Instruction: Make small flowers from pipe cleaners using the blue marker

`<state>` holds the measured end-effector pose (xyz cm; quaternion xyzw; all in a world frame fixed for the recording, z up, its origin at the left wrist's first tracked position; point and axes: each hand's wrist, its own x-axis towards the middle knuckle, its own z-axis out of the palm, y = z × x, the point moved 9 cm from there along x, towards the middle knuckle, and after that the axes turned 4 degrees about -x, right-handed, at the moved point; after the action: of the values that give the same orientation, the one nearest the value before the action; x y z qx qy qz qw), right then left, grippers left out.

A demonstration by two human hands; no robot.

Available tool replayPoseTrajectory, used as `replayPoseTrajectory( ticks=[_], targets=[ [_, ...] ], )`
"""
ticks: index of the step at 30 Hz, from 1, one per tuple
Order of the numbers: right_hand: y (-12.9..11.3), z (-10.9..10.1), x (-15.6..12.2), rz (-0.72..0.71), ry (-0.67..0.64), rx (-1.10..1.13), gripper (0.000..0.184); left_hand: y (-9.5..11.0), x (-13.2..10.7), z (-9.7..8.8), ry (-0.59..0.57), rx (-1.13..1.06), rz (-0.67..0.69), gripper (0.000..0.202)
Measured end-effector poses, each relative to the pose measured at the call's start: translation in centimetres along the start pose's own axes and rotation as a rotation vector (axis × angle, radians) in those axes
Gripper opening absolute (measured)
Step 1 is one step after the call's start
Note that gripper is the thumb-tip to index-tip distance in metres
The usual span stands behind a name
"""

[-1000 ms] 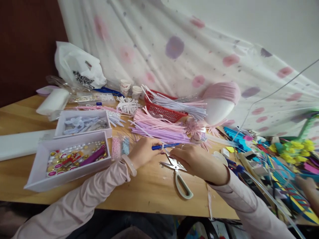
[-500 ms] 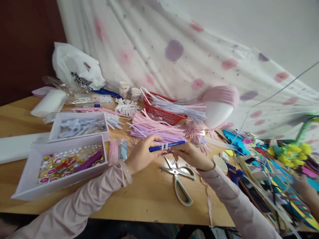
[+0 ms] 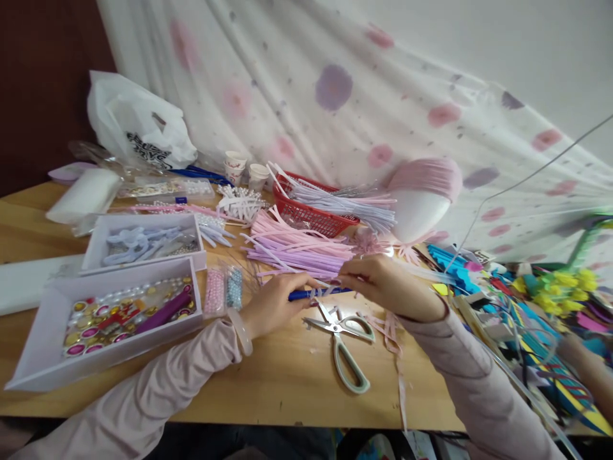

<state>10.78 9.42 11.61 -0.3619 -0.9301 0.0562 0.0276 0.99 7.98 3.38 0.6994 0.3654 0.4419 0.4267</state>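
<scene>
My left hand (image 3: pixel 278 303) is closed on a blue pen (image 3: pixel 299 295), held level above the table. A pale pipe cleaner (image 3: pixel 315 294) wraps round the pen's middle, close to my left fingertips. My right hand (image 3: pixel 385 284) is at the pen's right end, its fingers pinched together where the pale pipe cleaner's free end seems to run; the fingertips are partly hidden. Just below the pen, scissors (image 3: pixel 352 369) with pale handles lie spread on the wood. Bundles of pink pipe cleaners (image 3: pixel 297 231) and purple pipe cleaners (image 3: pixel 299 260) lie behind my hands.
At left stand a white box of beads and gems (image 3: pixel 36 345) and a box of pale blue pieces (image 3: pixel 90 249). Bead packets (image 3: pixel 214 291) lie beside them. Behind are a red basket (image 3: pixel 311 217) and a white foam head (image 3: pixel 416 214). Another person's arm (image 3: pixel 582 364) shows at right.
My right hand has lifted and turned over the pen, moving slightly right. My left fingers have shifted along the pen, which sits slightly lower. The view has shifted a little.
</scene>
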Motion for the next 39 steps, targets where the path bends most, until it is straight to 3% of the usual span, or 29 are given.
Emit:
replayPoseTrajectory(
  ticks=[3, 7, 9, 13, 16, 19, 25, 27, 29, 34, 37, 39],
  targets=[
    [2.5, 0.8, 0.8, 0.034, -0.056, 0.212, 0.028, -0.2, -0.1, 0.8, -0.076, -0.194, -0.056, 0.016],
    [3.8, 3.5, 1.1, 0.018, -0.062, 0.478, 0.033, -0.7, -0.2, 0.6, -0.053, -0.421, -0.143, 0.04],
    [3.2, 4.7, 0.8, 0.025, -0.045, 0.49, 0.031, -0.9, -0.1, 0.0, 0.008, -0.413, -0.156, 0.047],
    [0.0, 6.3, -0.2, 0.02, -0.105, 0.323, 0.024, -0.9, 0.0, -0.5, 0.086, -0.273, -0.089, 0.039],
    [-2.0, 5.6, -0.7, 0.011, -0.118, 0.191, 0.022, -0.8, 0.1, -0.5, 0.113, -0.243, -0.052, 0.033],
    [-2.1, 3.8, -1.1, 0.035, -0.122, 0.087, 0.024, -1.2, 0.0, -0.2, 0.096, -0.3, -0.103, 0.031],
    [0.1, -0.4, -0.9, 0.038, -0.14, 0.061, 0.027, -1.0, -0.3, 1.5, -0.113, -0.412, -0.2, 0.028],
    [1.0, -0.2, -0.4, -0.005, -0.18, 0.164, 0.029, -1.0, -0.7, 2.4, -0.227, -0.525, -0.252, 0.033],
    [2.0, 1.0, 0.0, -0.033, -0.189, 0.326, 0.032, -0.9, -0.8, 2.6, -0.265, -0.649, -0.27, 0.039],
    [3.4, 5.4, -0.1, 0.072, -0.002, 0.566, 0.028, -1.5, -0.3, 0.7, -0.061, -0.744, -0.254, 0.059],
    [1.1, 6.8, -1.0, 0.09, 0.01, 0.465, 0.022, -2.0, -0.1, 0.2, 0.03, -0.587, -0.268, 0.054],
    [-0.9, 6.4, -1.4, 0.055, -0.003, 0.395, 0.02, -2.2, -0.1, -0.2, 0.082, -0.455, -0.268, 0.048]
  ],
)
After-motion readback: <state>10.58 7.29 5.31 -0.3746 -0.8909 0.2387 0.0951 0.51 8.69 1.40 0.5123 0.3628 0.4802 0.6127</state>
